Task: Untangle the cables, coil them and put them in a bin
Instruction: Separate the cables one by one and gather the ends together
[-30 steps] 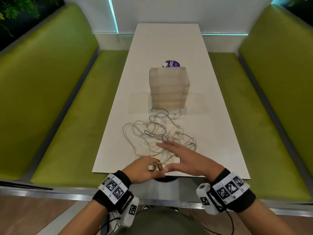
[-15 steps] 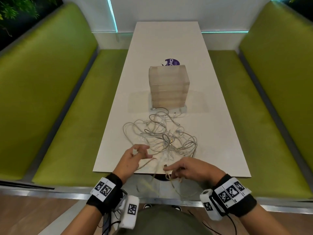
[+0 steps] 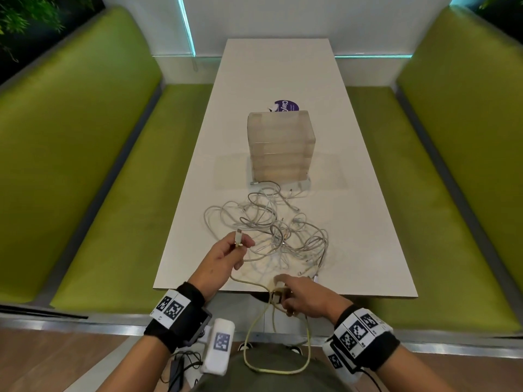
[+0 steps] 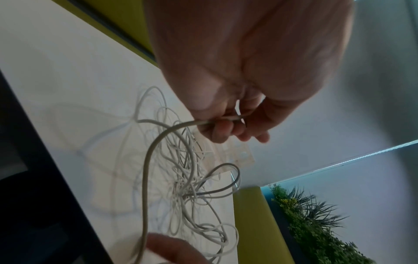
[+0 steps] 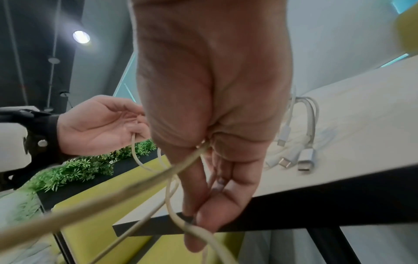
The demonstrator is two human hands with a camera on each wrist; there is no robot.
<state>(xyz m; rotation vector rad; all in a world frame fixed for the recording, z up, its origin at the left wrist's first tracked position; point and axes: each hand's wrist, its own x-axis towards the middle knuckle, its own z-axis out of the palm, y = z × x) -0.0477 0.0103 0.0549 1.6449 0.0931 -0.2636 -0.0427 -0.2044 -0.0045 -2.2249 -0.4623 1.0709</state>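
With my left hand (image 3: 226, 254) pinching the cable (image 3: 249, 281) at its plug and my right hand (image 3: 297, 298) gripping its loops, I should wind evenly, clear of the tangle (image 3: 271, 224).

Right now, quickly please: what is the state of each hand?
Left hand: closed, pinching the plug end of the cable.
Right hand: closed, gripping the same cable, which hangs in a loop below the table edge.

My head camera looks forward and down along the long white table (image 3: 283, 80). Both wrist cameras sit close under the palms, facing upward, sharing its near edge.
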